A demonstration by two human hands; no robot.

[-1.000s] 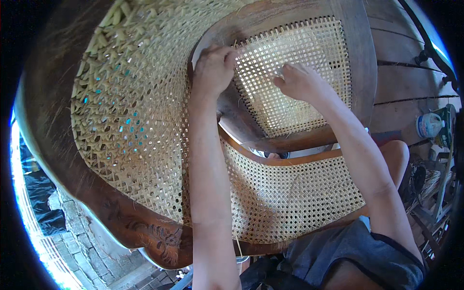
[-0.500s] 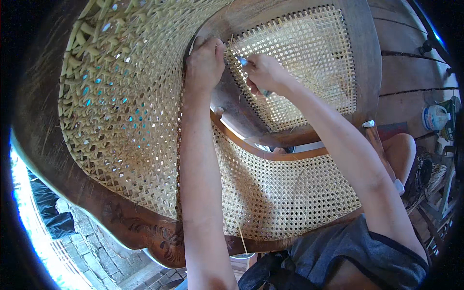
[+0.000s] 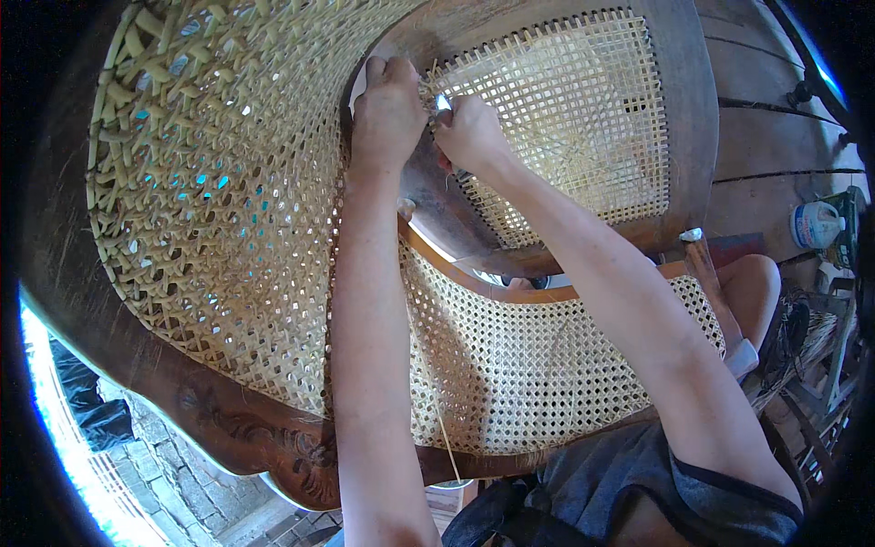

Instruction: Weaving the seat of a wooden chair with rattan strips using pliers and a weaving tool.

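Cane panel at one o'clock, set in curved wooden frame. I judge cane light, springy, apt to split; frame heavy, rigid, best held by rim. Pale strands cross in open, squarish mesh; wood dark, rounded. Left hand, just before twelve: fingers bent at frame's edge, grip I can't tell. Right hand, just past twelve: fingers closed around bright-tipped tool, mostly hidden.
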